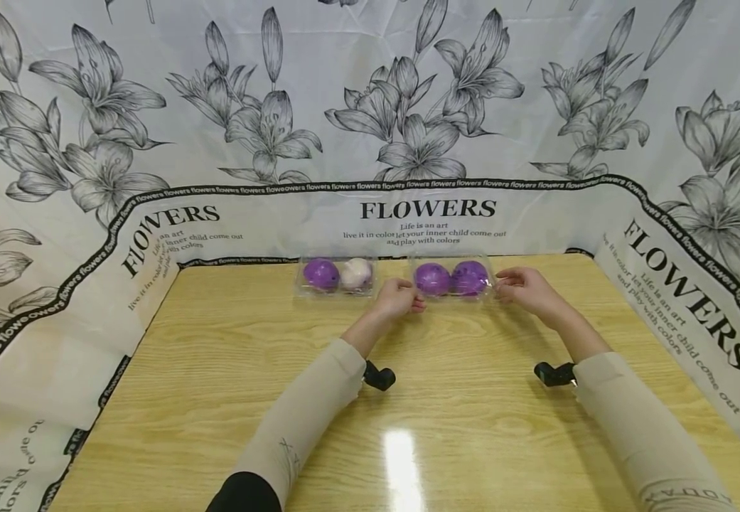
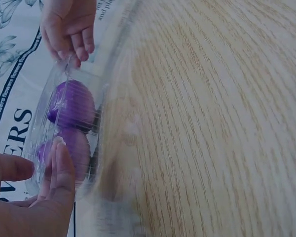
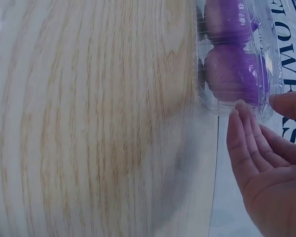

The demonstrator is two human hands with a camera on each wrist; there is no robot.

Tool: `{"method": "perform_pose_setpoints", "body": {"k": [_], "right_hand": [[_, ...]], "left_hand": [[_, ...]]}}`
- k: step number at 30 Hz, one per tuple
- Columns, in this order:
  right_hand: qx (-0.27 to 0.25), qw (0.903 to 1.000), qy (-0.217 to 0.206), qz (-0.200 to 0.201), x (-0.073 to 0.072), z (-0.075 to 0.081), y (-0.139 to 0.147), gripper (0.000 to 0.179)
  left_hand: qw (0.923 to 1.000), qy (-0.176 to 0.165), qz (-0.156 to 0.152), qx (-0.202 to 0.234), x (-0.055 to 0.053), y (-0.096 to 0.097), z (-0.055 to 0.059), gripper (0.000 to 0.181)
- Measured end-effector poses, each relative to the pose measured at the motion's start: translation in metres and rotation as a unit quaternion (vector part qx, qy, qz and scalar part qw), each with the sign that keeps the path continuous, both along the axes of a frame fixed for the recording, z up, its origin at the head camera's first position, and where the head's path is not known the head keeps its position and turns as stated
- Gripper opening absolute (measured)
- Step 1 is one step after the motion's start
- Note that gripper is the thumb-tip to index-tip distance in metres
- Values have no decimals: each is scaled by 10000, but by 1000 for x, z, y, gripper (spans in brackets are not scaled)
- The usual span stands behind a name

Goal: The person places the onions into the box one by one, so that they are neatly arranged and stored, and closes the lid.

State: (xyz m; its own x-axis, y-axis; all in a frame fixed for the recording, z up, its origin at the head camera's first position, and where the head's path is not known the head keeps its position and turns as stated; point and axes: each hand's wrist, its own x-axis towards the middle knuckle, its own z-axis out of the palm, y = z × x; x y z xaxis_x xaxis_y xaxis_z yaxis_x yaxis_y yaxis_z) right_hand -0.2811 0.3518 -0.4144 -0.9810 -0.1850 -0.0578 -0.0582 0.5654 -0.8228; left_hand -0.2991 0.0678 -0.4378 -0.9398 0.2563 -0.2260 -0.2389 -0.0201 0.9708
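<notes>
A clear plastic box (image 1: 451, 294) with two purple balls (image 1: 432, 279) stands at the back of the table, between both hands. At its left end my left hand (image 1: 398, 299) has its thumb on one side and fairly straight fingers (image 2: 64, 170) across the other. My right hand (image 1: 526, 290) is at the opposite end; its straight fingertips (image 3: 240, 107) touch the end wall, with the thumb apart from them. To the left stands a second clear box (image 1: 334, 291), holding a purple ball (image 1: 321, 274) and a whitish one (image 1: 355, 274).
The wood-grain table (image 1: 267, 341) reaches up to a white flower-printed cloth (image 1: 293, 220), which hangs along the back and both sides. Black wrist mounts (image 1: 379, 375) stick out at the sleeves. A bright light reflection (image 1: 401, 469) lies on the near tabletop.
</notes>
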Motion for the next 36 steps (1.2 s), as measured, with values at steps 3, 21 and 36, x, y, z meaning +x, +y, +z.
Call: {"method": "perform_pose_setpoints", "body": {"k": [3, 21, 36], "right_hand": [[-315, 9992, -227, -8, -1, 0, 0, 46], [-806, 9943, -692, -54, -4, -1, 0, 41], [-394, 9966, -680, 261, -3, 3, 1, 48]], "left_hand": [[9999, 47, 76, -45, -1, 0, 0, 41], [9996, 71, 265, 102, -4, 0, -4, 42], [9985, 105, -189, -502, 6, -8, 3, 52]]}}
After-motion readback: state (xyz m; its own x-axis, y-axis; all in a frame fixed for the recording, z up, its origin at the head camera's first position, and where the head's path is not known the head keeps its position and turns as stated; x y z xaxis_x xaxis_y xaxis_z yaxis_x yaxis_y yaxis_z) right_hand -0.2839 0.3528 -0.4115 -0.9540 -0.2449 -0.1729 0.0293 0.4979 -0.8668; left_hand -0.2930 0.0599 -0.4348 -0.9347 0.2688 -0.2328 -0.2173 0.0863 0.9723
